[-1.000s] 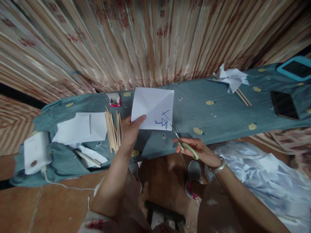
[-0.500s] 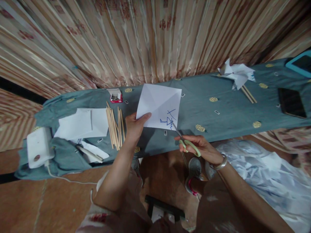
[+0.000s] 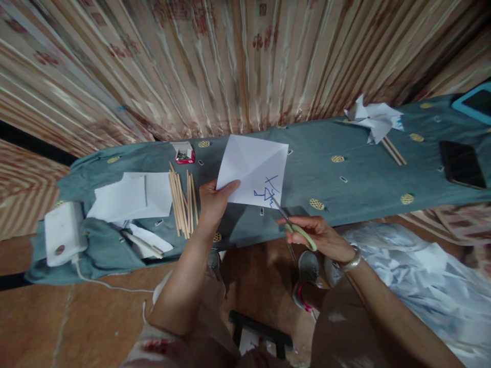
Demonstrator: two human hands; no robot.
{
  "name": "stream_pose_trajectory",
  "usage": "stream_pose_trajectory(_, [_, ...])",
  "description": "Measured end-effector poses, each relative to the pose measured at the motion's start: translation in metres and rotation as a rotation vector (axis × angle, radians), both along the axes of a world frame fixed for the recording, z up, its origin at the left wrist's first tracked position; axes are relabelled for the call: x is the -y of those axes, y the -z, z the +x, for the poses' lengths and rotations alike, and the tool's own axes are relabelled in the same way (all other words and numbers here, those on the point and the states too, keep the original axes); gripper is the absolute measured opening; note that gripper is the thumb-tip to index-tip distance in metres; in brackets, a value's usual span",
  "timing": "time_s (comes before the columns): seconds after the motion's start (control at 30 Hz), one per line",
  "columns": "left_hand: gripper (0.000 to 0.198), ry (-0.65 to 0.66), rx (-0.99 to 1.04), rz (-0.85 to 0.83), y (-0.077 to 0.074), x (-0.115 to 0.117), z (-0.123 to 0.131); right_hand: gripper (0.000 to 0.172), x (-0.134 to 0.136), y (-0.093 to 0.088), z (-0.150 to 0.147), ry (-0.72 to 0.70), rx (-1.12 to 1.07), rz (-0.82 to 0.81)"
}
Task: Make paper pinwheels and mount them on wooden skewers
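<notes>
My left hand point(image 3: 213, 201) pinches the lower left corner of a white square of paper point(image 3: 249, 162) with creases and blue pen marks near its lower right corner. It is held up over the teal cloth-covered table point(image 3: 356, 171). My right hand point(image 3: 318, 236) grips green-handled scissors point(image 3: 294, 228), and their blades reach into the paper's lower right corner at the blue marks. A bundle of thin wooden sticks point(image 3: 181, 202) lies on the cloth just left of my left hand.
White paper sheets point(image 3: 132, 194) and a white box with a cable point(image 3: 63, 232) lie at the left. A small red box point(image 3: 184, 154) sits behind the sticks. A paper pinwheel on sticks point(image 3: 374, 120), a dark phone point(image 3: 461, 164) and a blue-edged tablet point(image 3: 475, 102) lie at the right.
The scissor blades have moved up from just below the paper's corner into the blue-marked corner. My left hand keeps its hold on the paper.
</notes>
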State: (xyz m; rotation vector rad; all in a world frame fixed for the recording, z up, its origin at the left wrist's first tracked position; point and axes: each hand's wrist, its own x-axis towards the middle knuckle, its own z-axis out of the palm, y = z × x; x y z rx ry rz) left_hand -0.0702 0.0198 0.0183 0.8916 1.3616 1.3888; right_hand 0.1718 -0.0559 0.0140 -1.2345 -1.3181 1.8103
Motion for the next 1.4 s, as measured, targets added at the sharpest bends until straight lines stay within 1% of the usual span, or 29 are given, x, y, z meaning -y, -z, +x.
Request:
stream_pose_trajectory(0.17, [0.024, -0.008, 0.000, -0.007, 0.0006, -0.0004, -0.0001, 0.050, -0.0001, 0.0027, 0.0000, -0.004, 0.008, -0.014])
stream_pose_trajectory(0.4, [0.028, -0.015, 0.047, -0.026, -0.0022, -0.0004, -0.0016, 0.047, -0.0004, 0.0044, -0.0012, -0.002, -0.052, -0.066])
stream_pose_trajectory(0.5, [0.028, 0.009, 0.092, -0.045, -0.0020, 0.0004, -0.0009, 0.046, -0.0007, 0.0064, -0.0020, -0.003, -0.074, -0.085])
stream_pose_trajectory(0.67, [0.028, 0.033, 0.139, -0.061, -0.0012, 0.0020, 0.0014, 0.046, -0.0018, 0.0069, -0.0033, -0.041, -0.064, -0.059])
stream_pose_trajectory(1.0, [0.028, 0.037, 0.136, -0.075, -0.0026, 0.0026, 0.0009, 0.045, -0.0001, 0.0051, -0.0046, -0.018, -0.026, -0.037])
stream_pose_trajectory(1.2, [0.027, 0.098, 0.171, -0.102, -0.0043, 0.0059, 0.0053, 0.046, -0.0006, 0.0045, -0.0040, -0.038, -0.034, -0.030])
stream_pose_trajectory(1.4, [0.027, 0.104, 0.179, -0.108, -0.0046, 0.0065, 0.0069, 0.044, -0.0002, 0.0053, -0.0042, -0.024, -0.034, -0.023])
